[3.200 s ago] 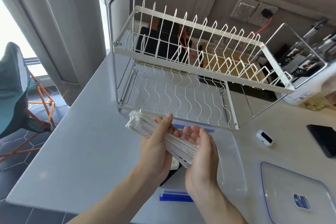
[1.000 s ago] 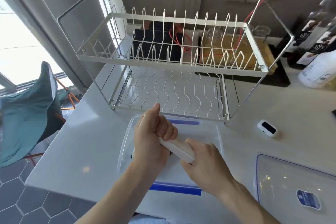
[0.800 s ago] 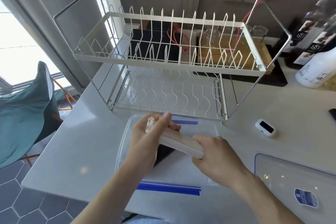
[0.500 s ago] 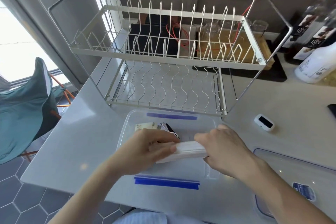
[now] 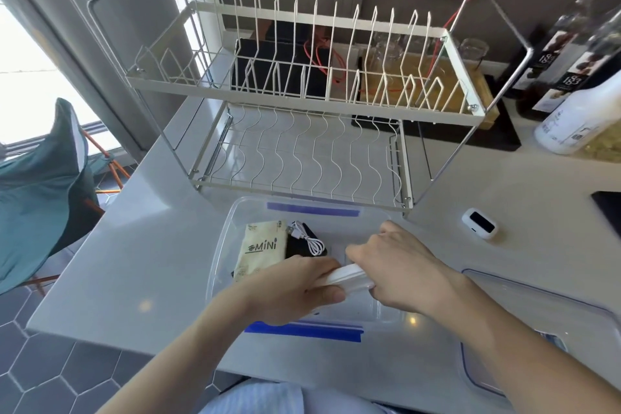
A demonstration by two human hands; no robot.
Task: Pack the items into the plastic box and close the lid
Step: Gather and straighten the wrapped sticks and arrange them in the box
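Note:
A clear plastic box (image 5: 224, 242) with blue clips stands open on the counter in front of me. Inside it lie a cream "MiNi" packet (image 5: 260, 250) and a black item with a coiled white cable (image 5: 307, 240). My left hand (image 5: 289, 292) and my right hand (image 5: 400, 270) both grip a white bundle of thin wrapped sticks (image 5: 346, 277), low inside the box and lying nearly flat. My fingers hide most of the bundle. The clear lid (image 5: 504, 299) with a blue sticker lies flat to the right of the box.
A white two-tier wire dish rack (image 5: 302, 104) stands just behind the box. A small white device (image 5: 480, 223) sits on the counter at right, a black object (image 5: 610, 208) at the right edge, bottles (image 5: 578, 77) at back right. The counter edge and a teal chair (image 5: 40, 185) are at left.
Both hands have brought the white bundle down from above the counter into the box and turned it nearly flat. The packet and cable have come into view.

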